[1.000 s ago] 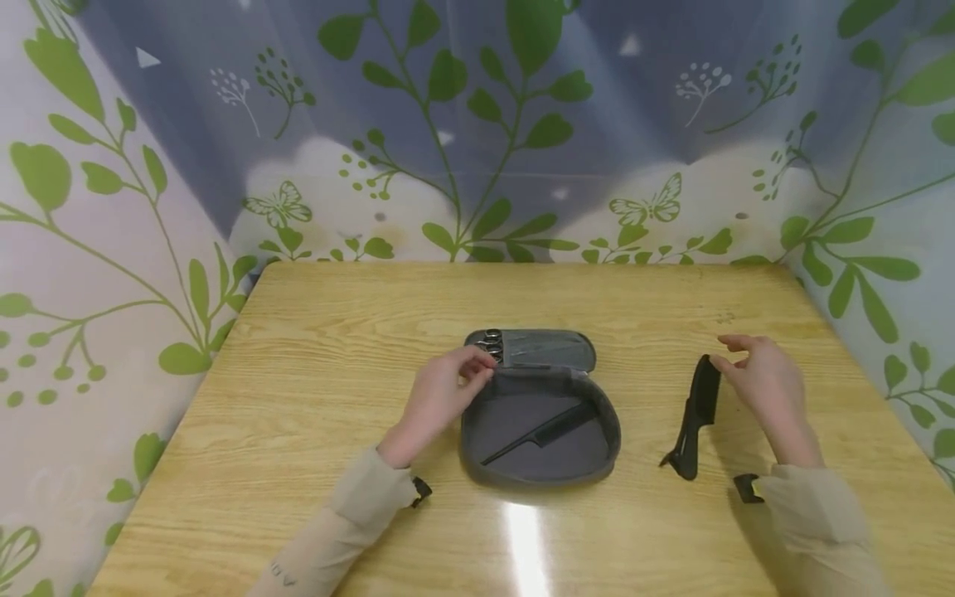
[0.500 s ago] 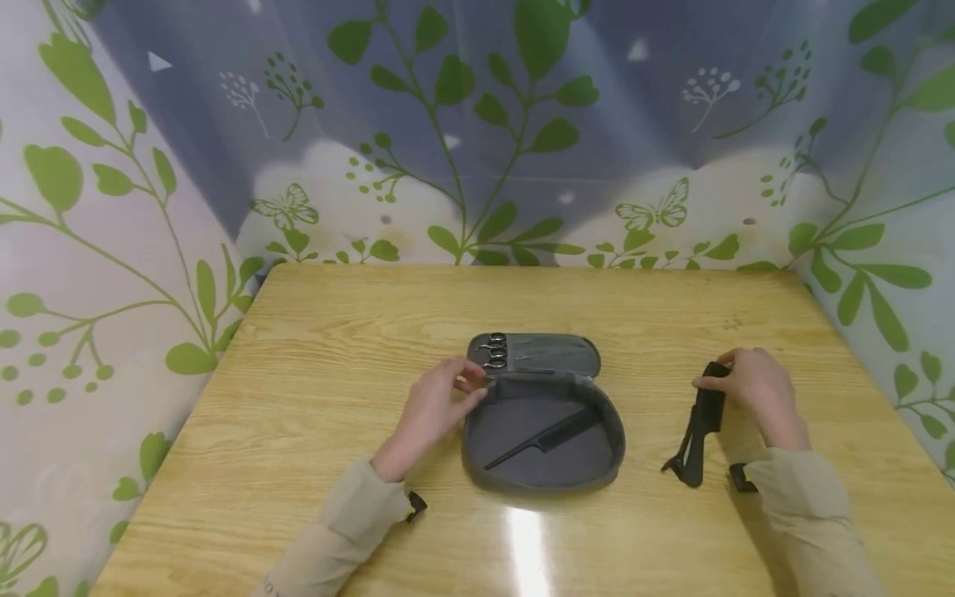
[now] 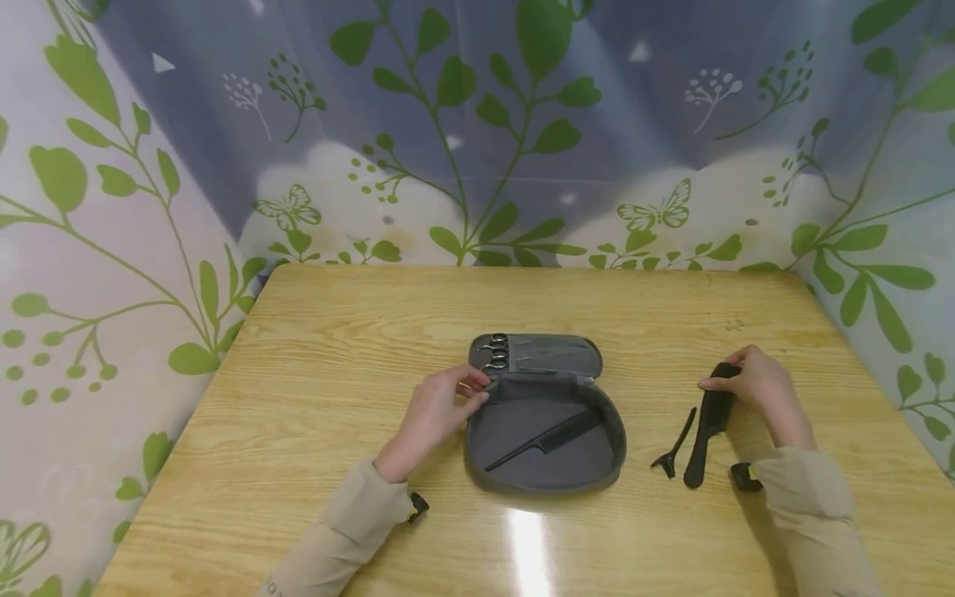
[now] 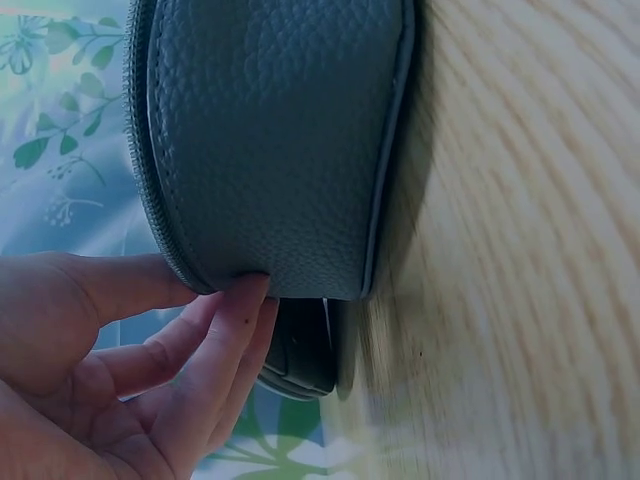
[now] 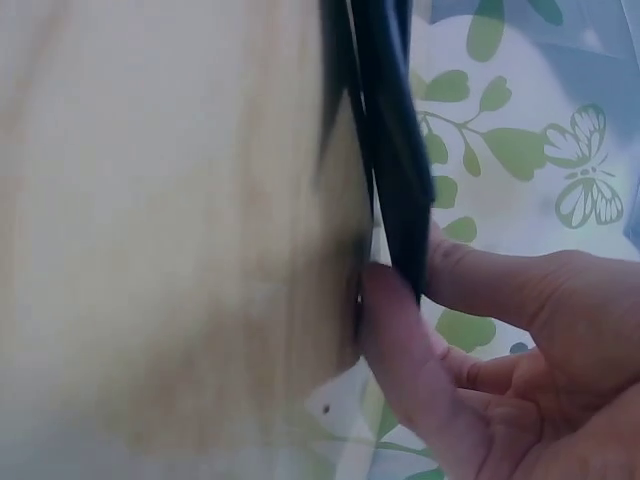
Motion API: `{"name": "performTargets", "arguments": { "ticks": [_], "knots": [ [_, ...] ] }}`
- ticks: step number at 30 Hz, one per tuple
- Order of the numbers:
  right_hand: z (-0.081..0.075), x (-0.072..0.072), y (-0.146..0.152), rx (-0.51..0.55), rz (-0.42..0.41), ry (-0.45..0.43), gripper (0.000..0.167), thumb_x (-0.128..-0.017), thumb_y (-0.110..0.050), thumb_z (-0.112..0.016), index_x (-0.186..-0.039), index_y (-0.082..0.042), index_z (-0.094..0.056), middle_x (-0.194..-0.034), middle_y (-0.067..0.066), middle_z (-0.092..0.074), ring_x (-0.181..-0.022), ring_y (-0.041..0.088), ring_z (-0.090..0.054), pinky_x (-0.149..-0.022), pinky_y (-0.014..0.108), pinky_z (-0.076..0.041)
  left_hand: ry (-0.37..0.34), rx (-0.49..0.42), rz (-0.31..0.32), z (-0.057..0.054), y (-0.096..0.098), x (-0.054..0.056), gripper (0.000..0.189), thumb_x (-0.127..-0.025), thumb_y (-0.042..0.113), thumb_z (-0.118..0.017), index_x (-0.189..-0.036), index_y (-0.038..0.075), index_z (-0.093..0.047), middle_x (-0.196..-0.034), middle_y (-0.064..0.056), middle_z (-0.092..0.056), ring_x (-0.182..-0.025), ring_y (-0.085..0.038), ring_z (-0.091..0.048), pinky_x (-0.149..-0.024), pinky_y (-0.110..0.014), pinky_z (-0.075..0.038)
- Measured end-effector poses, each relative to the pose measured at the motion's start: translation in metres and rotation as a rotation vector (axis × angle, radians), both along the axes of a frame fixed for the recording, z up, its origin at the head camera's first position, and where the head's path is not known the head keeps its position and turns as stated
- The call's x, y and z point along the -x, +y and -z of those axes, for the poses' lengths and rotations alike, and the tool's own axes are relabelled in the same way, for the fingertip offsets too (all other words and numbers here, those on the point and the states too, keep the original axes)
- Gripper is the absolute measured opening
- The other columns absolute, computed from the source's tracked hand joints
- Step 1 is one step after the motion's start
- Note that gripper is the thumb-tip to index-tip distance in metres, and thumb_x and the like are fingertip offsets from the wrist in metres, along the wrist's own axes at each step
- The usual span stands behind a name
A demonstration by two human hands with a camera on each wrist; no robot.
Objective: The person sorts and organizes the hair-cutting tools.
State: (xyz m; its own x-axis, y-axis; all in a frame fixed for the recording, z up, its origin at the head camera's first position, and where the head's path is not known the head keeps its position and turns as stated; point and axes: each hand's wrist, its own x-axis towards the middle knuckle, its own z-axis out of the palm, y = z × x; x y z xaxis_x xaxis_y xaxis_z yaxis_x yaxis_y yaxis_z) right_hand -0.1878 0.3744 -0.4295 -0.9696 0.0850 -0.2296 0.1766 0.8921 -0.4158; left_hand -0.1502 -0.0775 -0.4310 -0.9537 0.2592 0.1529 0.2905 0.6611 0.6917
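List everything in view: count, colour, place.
table: one, light brown, centre
case: one, dark grey, mid-table
tail comb: one, black, inside case
scissor handles: several, silver, in case lid
wide comb: one, black, right of case
clip: one, black, left of wide comb
backdrop: count unclear, blue, white, green, behind and beside table
wrist devices: two, black, flanking case
sleeves: two, beige, lower left and right
left hand: one, bare, pinching case corner
right hand: one, bare, pinching wide comb

The left arm [image 3: 332,522] slants forward and strongly inward, its hand [image 3: 431,413] pinching between thumb and fingertips, while the right arm [image 3: 816,518] leans only slightly inward — its hand [image 3: 766,390], well apart from the other, pinching too, with further fingers bent behind.
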Motion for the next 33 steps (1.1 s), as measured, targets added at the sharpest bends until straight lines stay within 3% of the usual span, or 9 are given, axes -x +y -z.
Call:
{"name": "performTargets", "arguments": {
  "ticks": [7, 11, 14, 19, 23, 26, 28, 31, 33],
  "knots": [
    [-0.003, -0.01, 0.012, 0.052, 0.049, 0.023, 0.062, -0.096, -0.029, -0.07, -0.127, 0.019, -0.048, -0.131, 0.048, -0.044, -0.107, 0.058, -0.055, -0.092, 0.065, -0.045, -0.013, -0.001, 0.004, -0.002, 0.0, 0.0, 0.012, -0.09, 0.008, -0.077, -0.101, 0.008, -0.074, -0.095, -0.006, -0.076, -0.085, -0.023, -0.074, -0.081, -0.043, -0.058],
    [-0.008, -0.017, 0.013, 0.124, 0.082, 0.06, 0.062, -0.101, -0.03, -0.065, -0.133, 0.018, -0.044, -0.133, 0.049, -0.041, -0.088, 0.043, -0.071, -0.088, 0.063, -0.048, -0.024, 0.008, 0.008, -0.002, -0.001, 0.001, 0.011, -0.09, 0.008, -0.076, -0.101, 0.008, -0.074, -0.095, -0.006, -0.076, -0.086, -0.023, -0.074, -0.08, -0.041, -0.059],
    [-0.01, -0.021, 0.007, 0.254, 0.114, 0.092, 0.063, -0.102, -0.029, -0.062, -0.141, 0.016, -0.041, -0.138, 0.048, -0.036, -0.066, 0.025, -0.073, -0.079, 0.052, -0.057, -0.022, 0.004, 0.014, -0.002, -0.001, 0.001, 0.011, -0.09, 0.008, -0.076, -0.101, 0.008, -0.074, -0.096, -0.007, -0.076, -0.086, -0.023, -0.074, -0.08, -0.041, -0.059],
    [-0.016, -0.026, -0.01, 0.5, 0.169, 0.132, 0.066, -0.103, -0.027, -0.062, -0.15, 0.011, -0.036, -0.149, 0.047, -0.023, -0.057, 0.007, -0.068, -0.062, 0.028, -0.06, -0.02, -0.008, 0.018, -0.001, -0.001, 0.002, 0.012, -0.091, 0.009, -0.076, -0.102, 0.008, -0.074, -0.097, -0.007, -0.076, -0.087, -0.023, -0.074, -0.08, -0.042, -0.059],
    [-0.021, -0.028, -0.028, 0.684, 0.201, 0.196, 0.049, -0.101, -0.024, -0.064, -0.144, -0.002, -0.053, -0.154, 0.041, -0.018, -0.065, -0.003, -0.065, -0.063, 0.024, -0.06, 0.022, -0.03, 0.001, -0.003, -0.002, 0.001, 0.012, -0.09, 0.008, -0.076, -0.102, 0.008, -0.073, -0.097, -0.006, -0.076, -0.087, -0.024, -0.074, -0.08, -0.042, -0.059],
    [-0.021, -0.029, -0.042, 0.82, 0.202, 0.231, 0.025, -0.1, -0.02, -0.067, -0.124, -0.024, -0.065, -0.157, 0.037, -0.014, -0.077, -0.007, -0.063, -0.063, 0.021, -0.059, 0.087, -0.029, -0.021, -0.009, 0.0, 0.0, 0.012, -0.09, 0.009, -0.077, -0.101, 0.008, -0.073, -0.096, -0.005, -0.075, -0.086, -0.022, -0.073, -0.08, -0.042, -0.057],
    [-0.021, -0.029, -0.053, 0.905, 0.201, 0.237, 0.021, -0.099, -0.018, -0.068, -0.113, -0.033, -0.063, -0.16, 0.035, -0.011, -0.082, -0.006, -0.062, -0.062, 0.02, -0.059, 0.142, -0.015, -0.018, -0.013, 0.004, -0.001, 0.011, -0.09, 0.01, -0.077, -0.1, 0.008, -0.073, -0.095, -0.004, -0.074, -0.085, -0.021, -0.072, -0.078, -0.041, -0.057],
    [-0.019, -0.032, -0.073, 0.943, 0.189, 0.237, 0.021, -0.098, -0.018, -0.069, -0.115, -0.029, -0.063, -0.163, 0.032, -0.012, -0.088, -0.002, -0.064, -0.063, 0.021, -0.059, 0.181, -0.016, 0.037, -0.021, 0.013, -0.003, 0.01, -0.092, 0.01, -0.076, -0.101, 0.008, -0.073, -0.093, -0.004, -0.073, -0.083, -0.018, -0.07, -0.074, -0.036, -0.058],
    [-0.017, -0.034, -0.087, 0.939, 0.174, 0.228, 0.025, -0.099, -0.019, -0.068, -0.122, -0.023, -0.061, -0.164, 0.03, -0.013, -0.102, 0.005, -0.063, -0.065, 0.023, -0.06, 0.176, -0.025, 0.102, -0.026, 0.02, -0.005, 0.009, -0.094, 0.011, -0.074, -0.102, 0.008, -0.073, -0.094, -0.004, -0.073, -0.083, -0.017, -0.07, -0.073, -0.032, -0.059]
  ]
}}
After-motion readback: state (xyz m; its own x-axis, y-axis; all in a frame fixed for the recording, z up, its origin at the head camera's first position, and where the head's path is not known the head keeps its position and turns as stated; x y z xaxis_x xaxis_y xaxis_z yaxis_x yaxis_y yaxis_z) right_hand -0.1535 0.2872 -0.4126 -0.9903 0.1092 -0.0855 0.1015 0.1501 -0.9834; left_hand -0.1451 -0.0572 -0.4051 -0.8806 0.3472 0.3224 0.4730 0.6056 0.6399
